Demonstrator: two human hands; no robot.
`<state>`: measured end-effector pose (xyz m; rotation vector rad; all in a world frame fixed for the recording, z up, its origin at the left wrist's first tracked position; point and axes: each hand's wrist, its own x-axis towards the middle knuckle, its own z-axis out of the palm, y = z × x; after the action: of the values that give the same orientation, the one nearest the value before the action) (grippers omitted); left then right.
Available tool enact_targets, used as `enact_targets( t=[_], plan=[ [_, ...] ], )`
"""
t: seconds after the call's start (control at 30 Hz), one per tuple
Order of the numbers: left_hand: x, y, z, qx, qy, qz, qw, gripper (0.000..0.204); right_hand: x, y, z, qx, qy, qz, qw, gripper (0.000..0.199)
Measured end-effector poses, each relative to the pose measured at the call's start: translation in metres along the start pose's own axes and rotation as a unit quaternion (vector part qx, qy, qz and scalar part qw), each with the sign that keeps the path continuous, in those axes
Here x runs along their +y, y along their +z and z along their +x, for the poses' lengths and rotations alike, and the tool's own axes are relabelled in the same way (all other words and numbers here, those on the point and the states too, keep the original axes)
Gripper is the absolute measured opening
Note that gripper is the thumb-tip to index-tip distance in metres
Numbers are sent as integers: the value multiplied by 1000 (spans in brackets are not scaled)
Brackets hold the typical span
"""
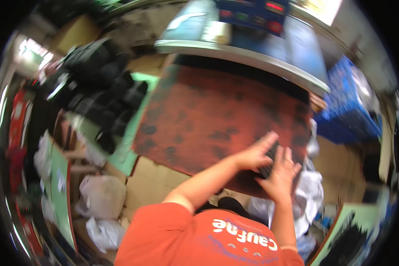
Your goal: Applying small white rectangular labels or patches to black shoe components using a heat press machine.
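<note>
My left hand (pixel 254 156) reaches over the near right part of a red-brown board (pixel 199 115) with dark smudges, its fingers stretched out. Close beside it, my right hand (pixel 280 174) has its fingers spread and pointing away from me. A small dark piece (pixel 266 170) shows between the two hands, touching or nearly touching both; its kind cannot be made out through the blur. Neither hand is visibly wrapped around it.
A blue machine with a control box (pixel 252 17) and a pale front edge stands behind the board. Many black pieces (pixel 104 93) pile up on a green surface at left. A blue crate (pixel 348 108) stands right. White plastic bags (pixel 309 190) lie beside the board.
</note>
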<state>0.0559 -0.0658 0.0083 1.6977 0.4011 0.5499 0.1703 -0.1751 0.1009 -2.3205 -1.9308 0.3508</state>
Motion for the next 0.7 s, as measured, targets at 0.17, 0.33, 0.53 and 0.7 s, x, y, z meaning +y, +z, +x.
enact_targets(
  t=[0.17, 0.33, 0.53, 0.7],
  plan=[
    [33, -12, -8, -8, 21, 87, 996, 89, -4, -4, -2, 45, -2, 11, 999, 109],
    [72, -117, -142, 376, 196, 181, 887, 35, -40, 5, 3, 2, -94, 13, 995, 109],
    [-25, -234, -343, 591, -285, 369, 658, 9, -108, -27, 46, -68, -10, 385, 920, 113],
    [-50, -253, -361, 489, -338, 440, 673, 9, -165, 13, 73, -217, -29, 641, 736, 93]
  ],
)
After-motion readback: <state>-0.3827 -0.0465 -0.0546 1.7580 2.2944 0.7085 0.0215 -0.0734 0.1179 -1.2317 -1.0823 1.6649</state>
